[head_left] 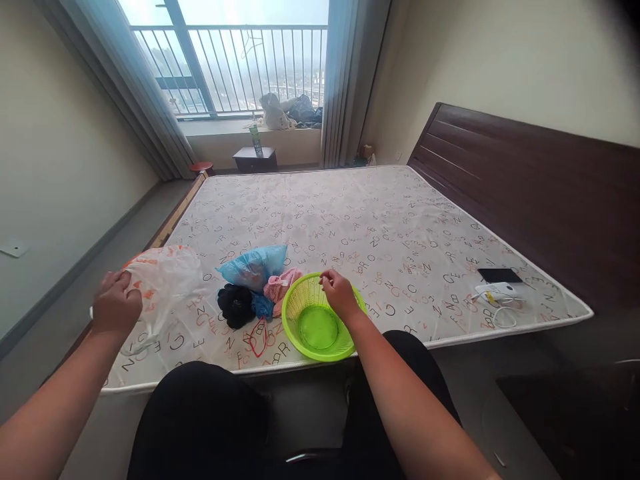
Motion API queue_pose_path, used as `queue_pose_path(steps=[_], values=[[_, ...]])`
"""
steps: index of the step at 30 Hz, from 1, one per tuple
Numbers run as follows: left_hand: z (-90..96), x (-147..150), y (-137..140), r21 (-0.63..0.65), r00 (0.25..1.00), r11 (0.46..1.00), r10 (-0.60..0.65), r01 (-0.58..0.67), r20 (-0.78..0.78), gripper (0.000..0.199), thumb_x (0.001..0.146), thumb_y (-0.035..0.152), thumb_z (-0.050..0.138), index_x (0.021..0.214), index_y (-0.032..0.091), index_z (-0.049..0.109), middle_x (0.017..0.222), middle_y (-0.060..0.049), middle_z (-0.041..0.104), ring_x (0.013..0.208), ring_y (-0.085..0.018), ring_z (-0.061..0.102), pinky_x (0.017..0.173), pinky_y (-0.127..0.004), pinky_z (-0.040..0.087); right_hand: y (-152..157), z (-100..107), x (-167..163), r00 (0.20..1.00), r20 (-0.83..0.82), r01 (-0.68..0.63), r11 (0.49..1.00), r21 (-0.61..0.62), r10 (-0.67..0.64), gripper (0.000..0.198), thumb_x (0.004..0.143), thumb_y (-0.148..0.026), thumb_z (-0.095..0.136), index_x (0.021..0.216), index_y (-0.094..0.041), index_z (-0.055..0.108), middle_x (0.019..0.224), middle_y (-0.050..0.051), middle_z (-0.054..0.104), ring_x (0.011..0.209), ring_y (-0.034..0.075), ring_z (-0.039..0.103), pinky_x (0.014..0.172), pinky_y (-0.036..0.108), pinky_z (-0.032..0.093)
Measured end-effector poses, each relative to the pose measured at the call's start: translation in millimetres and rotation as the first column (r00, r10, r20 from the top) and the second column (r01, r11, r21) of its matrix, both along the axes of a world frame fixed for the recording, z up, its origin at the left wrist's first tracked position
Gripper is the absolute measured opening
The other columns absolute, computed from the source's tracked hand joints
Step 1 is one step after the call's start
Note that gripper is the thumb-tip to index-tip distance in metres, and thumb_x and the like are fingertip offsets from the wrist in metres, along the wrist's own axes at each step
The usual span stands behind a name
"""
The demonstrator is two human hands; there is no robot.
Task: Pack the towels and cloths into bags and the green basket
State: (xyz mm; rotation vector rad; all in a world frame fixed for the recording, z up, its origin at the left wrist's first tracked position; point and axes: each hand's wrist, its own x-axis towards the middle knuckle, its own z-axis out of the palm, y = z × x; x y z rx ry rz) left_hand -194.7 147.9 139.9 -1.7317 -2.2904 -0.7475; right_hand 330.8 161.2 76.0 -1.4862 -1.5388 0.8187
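Left hand (117, 303): fingers curled shut, thumb lying alongside, pinching the gathered edge of a white plastic bag (167, 273) with orange print. The bag hangs loose to the right of these fingers, its thin lower part spread on the lettered mattress (340, 213).

Right hand (340, 292): held over the far right side of a green basket (317, 327), fingers bent inward, thumb tip close to the forefinger. View poor here; cannot tell whether the tips quite meet or pinch something small. Basket upright on the mattress, just below and left of these fingers, its floor in plain sight.

Between the two sets of fingers, a cluster: light-blue bag (255, 267) farthest out; black bundle (235, 305) nearer the left fingers; pink cloth (281, 288) nearer the right, beside the basket rim; small dark-blue bundle (263, 306) between black and pink. Red loop (259, 340) nearer the body than the cluster, left of the basket.

Well off to the right of the right fingers: dark flat device (500, 275), white device (500, 292) just beside it, white cable (504, 319) coiled closer to the mattress edge. Dark headboard (525, 160) beyond.
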Motion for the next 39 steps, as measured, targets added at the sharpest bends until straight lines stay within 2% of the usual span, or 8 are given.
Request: queue_pose_path(steps=[6, 10, 13, 17, 20, 27, 33, 39], values=[[60.5, 106, -44, 0.237, 0.989, 0.962, -0.144, 0.134, 0.026, 0.052, 0.09, 0.043, 0.058, 0.124, 0.005, 0.068, 0.14, -0.016, 0.063, 0.137, -0.026, 0.053, 0.122, -0.037, 0.033, -49, 39, -40, 0.971, 0.103, -0.239, 0.917, 0.32, 0.217, 0.044, 0.092, -0.028, 0.055, 0.136, -0.021, 0.055, 0.138, 0.012, 0.06, 0.132, 0.025, 0.053, 0.113, 0.045, 0.041], [77.4, 189, -88, 0.157, 0.924, 0.914, -0.381, 0.374, 0.017, 0.042, 0.088, 0.046, 0.06, 0.12, 0.021, 0.072, 0.136, -0.007, 0.067, 0.13, -0.026, 0.06, 0.119, -0.042, 0.037, -94, 77, -79, 0.936, 0.215, -0.344, 0.853, 0.393, 0.279, 0.094, 0.082, -0.045, 0.075, 0.158, -0.026, 0.024, 0.169, 0.012, 0.013, 0.156, 0.032, 0.013, 0.123, 0.053, 0.029], [83.2, 239, -118, 0.055, 0.832, 0.831, -0.555, 0.554, -0.009, 0.036, 0.092, 0.037, 0.052, 0.12, 0.026, 0.071, 0.135, -0.005, 0.068, 0.136, -0.028, 0.054, 0.125, -0.051, 0.022, -111, 91, -89, 0.96, 0.241, -0.228, 0.895, 0.384, 0.142, 0.098, 0.081, -0.05, 0.075, 0.16, -0.028, 0.02, 0.169, 0.012, 0.006, 0.156, 0.039, -0.002, 0.121, 0.064, 0.022], [91.7, 284, -149, -0.091, 0.73, 0.731, -0.682, 0.677, -0.044, 0.048, 0.089, 0.017, 0.044, 0.125, 0.033, 0.07, 0.14, -0.001, 0.064, 0.141, -0.028, 0.049, 0.126, -0.057, 0.007, -115, 103, -61, 0.991, 0.132, -0.058, 0.944, 0.326, 0.015, 0.059, 0.087, -0.03, 0.063, 0.143, -0.023, 0.047, 0.151, 0.015, 0.046, 0.144, 0.034, 0.039, 0.115, 0.05, 0.038], [94.3, 298, -161, -0.116, 0.768, 0.767, -0.639, 0.631, -0.043, 0.064, 0.081, 0.01, 0.048, 0.138, 0.037, 0.06, 0.153, 0.001, 0.052, 0.147, -0.029, 0.04, 0.126, -0.058, 0.001, -115, 118, -23, 0.995, 0.039, 0.087, 0.98, 0.179, -0.096, 0.028, 0.087, -0.022, 0.053, 0.112, -0.024, 0.063, 0.108, 0.007, 0.071, 0.102, 0.026, 0.065, 0.092, 0.038, 0.051], [79.4, 285, -163, -0.235, 0.915, 0.886, -0.4, 0.4, 0.05, 0.072, 0.087, 0.036, 0.055, 0.156, 0.033, 0.035, 0.165, -0.009, 0.032, 0.151, -0.036, 0.031, 0.12, -0.069, 0.01, -108, 119, 41, 0.99, 0.103, 0.106, 0.99, -0.094, -0.097, 0.018, 0.077, -0.021, 0.054, 0.091, -0.024, 0.064, 0.092, 0.004, 0.072, 0.085, 0.023, 0.063, 0.072, 0.03, 0.044], [52.3, 277, -154, -0.479, 0.891, 0.753, -0.411, 0.451, 0.193, 0.069, 0.086, 0.035, 0.054, 0.153, 0.024, 0.046, 0.162, -0.011, 0.04, 0.14, -0.033, 0.05, 0.115, -0.047, 0.039, -86, 68, 49, 0.989, 0.139, 0.007, 0.946, -0.325, 0.041, 0.023, 0.079, -0.021, 0.053, 0.098, -0.021, 0.066, 0.096, 0.006, 0.074, 0.087, 0.023, 0.067, 0.071, 0.029, 0.046], [44.3, 283, -128, -0.599, 0.875, 0.641, -0.402, 0.479, 0.27, 0.066, 0.085, 0.022, 0.048, 0.15, 0.015, 0.05, 0.148, -0.016, 0.057, 0.133, -0.032, 0.057, 0.108, -0.041, 0.044, -61, 39, 28, 0.877, 0.434, -0.044, 0.935, -0.352, 0.204, 0.053, 0.084, -0.026, 0.056, 0.136, -0.012, 0.057, 0.138, 0.023, 0.059, 0.11, 0.029, 0.067, 0.091, 0.037, 0.05]])
